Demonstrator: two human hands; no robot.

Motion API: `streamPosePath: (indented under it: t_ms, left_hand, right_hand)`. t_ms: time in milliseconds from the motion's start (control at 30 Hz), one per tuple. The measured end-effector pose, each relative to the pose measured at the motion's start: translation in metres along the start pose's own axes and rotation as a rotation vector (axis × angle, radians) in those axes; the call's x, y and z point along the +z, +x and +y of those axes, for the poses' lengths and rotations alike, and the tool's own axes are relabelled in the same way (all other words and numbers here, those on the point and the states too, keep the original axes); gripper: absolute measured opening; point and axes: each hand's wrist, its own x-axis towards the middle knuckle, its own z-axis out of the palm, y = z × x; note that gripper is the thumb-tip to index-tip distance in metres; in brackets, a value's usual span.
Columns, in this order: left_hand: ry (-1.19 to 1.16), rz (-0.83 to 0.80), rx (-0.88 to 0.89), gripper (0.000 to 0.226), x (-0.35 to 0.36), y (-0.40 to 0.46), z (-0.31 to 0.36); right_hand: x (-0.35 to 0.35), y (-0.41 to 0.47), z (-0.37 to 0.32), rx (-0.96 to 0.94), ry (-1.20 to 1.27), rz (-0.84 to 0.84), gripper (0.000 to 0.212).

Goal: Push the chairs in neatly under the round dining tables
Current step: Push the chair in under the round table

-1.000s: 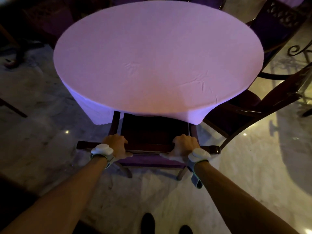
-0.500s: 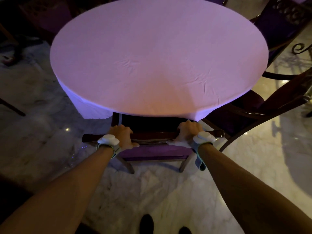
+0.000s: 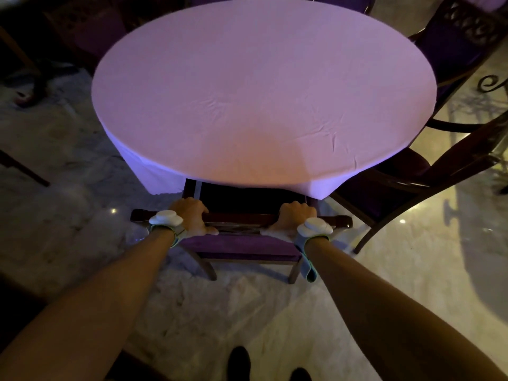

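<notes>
A round table (image 3: pixel 261 92) under a pale cloth fills the upper middle of the head view. A dark wooden chair with a purple cushion (image 3: pixel 242 246) stands at its near edge, the seat mostly hidden under the cloth. My left hand (image 3: pixel 192 215) grips the left part of the chair's top rail. My right hand (image 3: pixel 294 218) grips the right part of the same rail. Both wrists wear white bands.
Another dark wooden chair (image 3: pixel 412 177) stands angled at the table's right side, with one more (image 3: pixel 461 37) at the back right. Dim chairs (image 3: pixel 90 31) sit at the back left. The floor (image 3: pixel 68 229) is pale marble. My shoes (image 3: pixel 239 364) show at the bottom.
The chair has slid forward under the table with both hands on its rail; less of the seat shows now and the table edge sits closer to my hands.
</notes>
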Motion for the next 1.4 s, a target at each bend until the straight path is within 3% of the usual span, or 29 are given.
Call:
streamPosePath:
  t_ms: [200, 333, 533, 967, 1400]
  left_hand:
    - [-0.032, 0.016, -0.064, 0.049, 0.008, -0.021, 0.011]
    - [-0.038, 0.058, -0.125, 0.062, 0.028, -0.043, 0.015]
    - [0.011, 0.04, -0.139, 0.055, 0.033, -0.06, 0.02]
    - [0.096, 0.039, -0.039, 0.045, 0.008, -0.029, -0.027]
    - [0.086, 0.036, 0.032, 0.053, 0.002, -0.011, -0.033]
  right_hand:
    - [0.003, -0.011, 0.002, -0.005, -0.032, -0.084, 0.049]
    - [0.008, -0.023, 0.004, -0.037, -0.099, -0.02, 0.052]
    - [0.002, -0.019, 0.0, -0.049, -0.103, -0.047, 0.054]
    - [0.012, -0.003, -0.032, -0.005, 0.011, -0.047, 0.044]
    - [-0.005, 0.015, -0.04, 0.089, -0.017, -0.13, 0.027]
